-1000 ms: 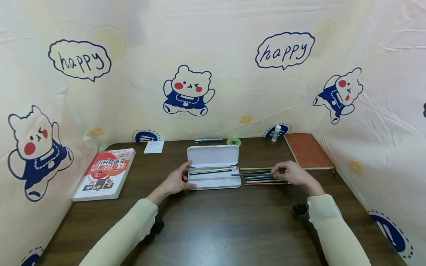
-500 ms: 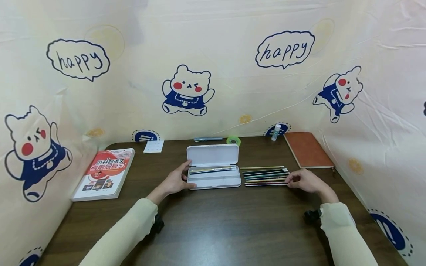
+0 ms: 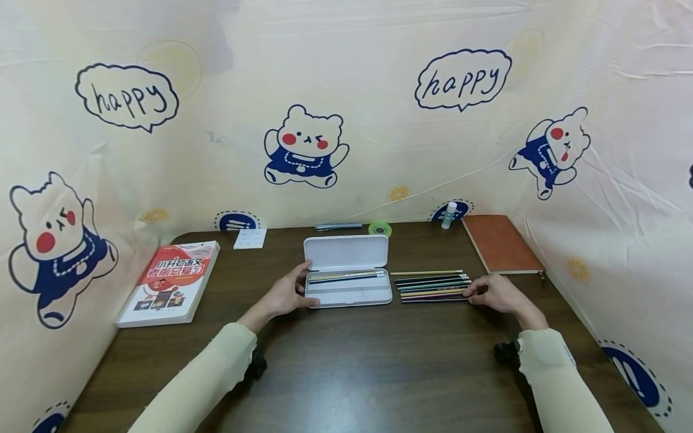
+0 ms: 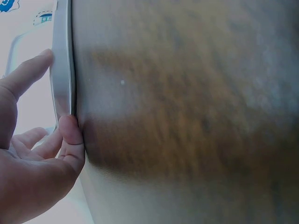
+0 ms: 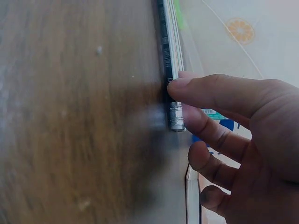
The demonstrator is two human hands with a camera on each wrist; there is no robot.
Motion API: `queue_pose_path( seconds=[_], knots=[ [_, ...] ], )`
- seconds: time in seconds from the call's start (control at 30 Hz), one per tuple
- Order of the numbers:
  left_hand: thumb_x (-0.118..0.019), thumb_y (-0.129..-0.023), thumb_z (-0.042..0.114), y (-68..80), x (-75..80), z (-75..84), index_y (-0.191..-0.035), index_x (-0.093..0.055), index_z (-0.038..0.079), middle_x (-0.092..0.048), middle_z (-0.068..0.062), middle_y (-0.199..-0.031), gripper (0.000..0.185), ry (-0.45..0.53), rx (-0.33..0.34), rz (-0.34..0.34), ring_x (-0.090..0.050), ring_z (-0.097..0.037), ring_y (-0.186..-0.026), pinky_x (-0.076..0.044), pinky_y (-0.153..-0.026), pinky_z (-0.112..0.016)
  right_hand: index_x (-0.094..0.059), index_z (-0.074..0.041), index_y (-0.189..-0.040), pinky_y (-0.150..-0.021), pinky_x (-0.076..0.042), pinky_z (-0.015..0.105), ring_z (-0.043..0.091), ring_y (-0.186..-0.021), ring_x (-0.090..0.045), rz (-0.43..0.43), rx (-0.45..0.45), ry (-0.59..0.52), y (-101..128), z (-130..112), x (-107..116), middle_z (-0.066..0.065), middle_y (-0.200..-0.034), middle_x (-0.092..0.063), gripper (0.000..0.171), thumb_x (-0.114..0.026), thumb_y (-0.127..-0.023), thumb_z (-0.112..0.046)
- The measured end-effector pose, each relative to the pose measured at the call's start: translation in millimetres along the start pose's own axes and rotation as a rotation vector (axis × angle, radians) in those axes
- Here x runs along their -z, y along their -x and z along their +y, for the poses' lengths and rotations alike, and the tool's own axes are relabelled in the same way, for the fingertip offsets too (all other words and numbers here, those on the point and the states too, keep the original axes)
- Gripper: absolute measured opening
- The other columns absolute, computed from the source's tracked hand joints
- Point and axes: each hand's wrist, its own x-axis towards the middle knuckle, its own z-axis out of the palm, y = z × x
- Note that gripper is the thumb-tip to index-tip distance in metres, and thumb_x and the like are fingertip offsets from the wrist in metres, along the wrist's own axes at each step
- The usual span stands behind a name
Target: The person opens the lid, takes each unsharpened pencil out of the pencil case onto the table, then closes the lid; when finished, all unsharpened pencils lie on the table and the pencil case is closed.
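Note:
A white pencil case (image 3: 349, 296) lies on the table with its lid (image 3: 346, 254) raised at the back. Inside, a few pencils (image 3: 342, 276) rest in the back compartment. My left hand (image 3: 284, 293) grips the case's left end, thumb at the front corner and fingers at the back; the left wrist view shows fingertips on its wall (image 4: 62, 70). To the right of the case, several pencils (image 3: 430, 287) lie side by side in a row. My right hand (image 3: 500, 294) pinches the eraser end of a dark pencil (image 5: 168, 60) at the row's front between thumb and index finger.
Left stands a thick book (image 3: 170, 282) with a red and white cover. Along the back lie a paper slip (image 3: 250, 239), a blue pen (image 3: 338, 227) and a green tape roll (image 3: 380, 230). A glue stick (image 3: 449, 215) and brown notebook (image 3: 503, 243) are back right.
My right hand moved right and nearer from over the row, where its dark pencil reached over the case. A dark pencil now lies at the row's front, shifted slightly right. My left hand stayed.

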Motion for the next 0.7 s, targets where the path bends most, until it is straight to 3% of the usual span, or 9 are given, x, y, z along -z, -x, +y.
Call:
queue_pose_path(
  seconds=[0.23, 0.5, 0.7],
  knots=[
    [-0.086, -0.079, 0.029, 1.4, 1.0, 1.3, -0.16, -0.022, 0.018, -0.05, -0.012, -0.148, 0.103, -0.009, 0.009, -0.004, -0.055, -0.022, -0.101, -0.046, -0.085, -0.032, -0.078, -0.018, -0.095, -0.077, -0.049, 0.032, 0.014, -0.087, -0.063, -0.011, -0.004, -0.021, -3, -4, 0, 0.001, -0.096, -0.076, 0.01, -0.076, -0.086, -0.014],
    [-0.086, -0.079, 0.029, 0.5, 0.6, 0.2, -0.159, -0.022, 0.019, -0.05, -0.011, -0.148, 0.103, -0.009, 0.007, -0.002, -0.055, -0.021, -0.1, -0.047, -0.086, -0.033, -0.074, -0.011, -0.108, -0.071, -0.048, 0.028, 0.017, -0.083, -0.058, -0.033, 0.014, -0.109, -16, -27, 3, 0.001, -0.096, -0.073, 0.018, -0.071, -0.092, -0.019],
    [-0.086, -0.079, 0.028, -0.2, 0.3, -0.9, -0.159, -0.023, 0.019, -0.051, -0.012, -0.148, 0.103, -0.007, 0.001, 0.001, -0.055, -0.022, -0.1, -0.047, -0.084, -0.032, -0.074, -0.009, -0.109, -0.078, -0.048, 0.032, 0.017, -0.086, -0.057, -0.001, 0.064, -0.108, -30, -51, 0, 0.0, -0.096, -0.073, 0.02, -0.07, -0.092, -0.019]
  ],
)
